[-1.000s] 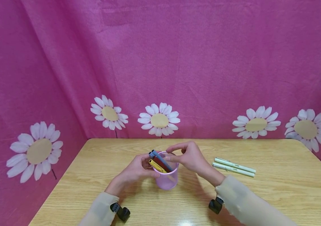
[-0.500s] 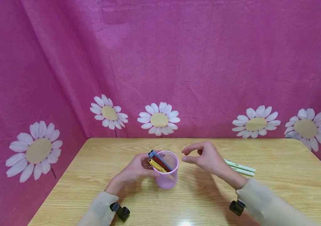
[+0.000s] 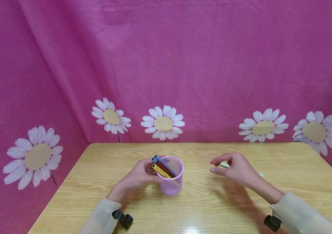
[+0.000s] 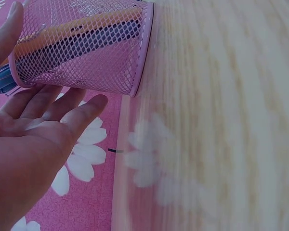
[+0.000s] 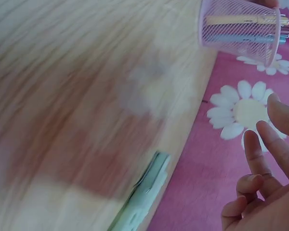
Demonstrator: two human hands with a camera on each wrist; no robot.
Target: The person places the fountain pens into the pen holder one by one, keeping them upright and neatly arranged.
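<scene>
A pink mesh pen holder (image 3: 173,187) stands upright on the table. Leaning together inside it are a yellow pen (image 3: 161,171), a dark red pen (image 3: 166,169) and blue pens (image 3: 156,159). My left hand (image 3: 138,175) holds the pen holder from its left side, thumb in front and fingers behind. Farther right, my right hand (image 3: 237,169) hovers over two pale green pens (image 5: 144,195), holding nothing, with thumb and index finger apart. That hand hides most of these pens in the head view; one cap shows between its fingers.
The wooden table (image 3: 195,211) ends at the back against a pink cloth (image 3: 212,65) printed with white daisies. A black wrist camera (image 3: 122,219) sits at the left cuff, another camera (image 3: 272,223) at the right cuff.
My right hand has left the pen holder's rim and travelled right, to above the pale green pens. The left hand and the pen holder have stayed put.
</scene>
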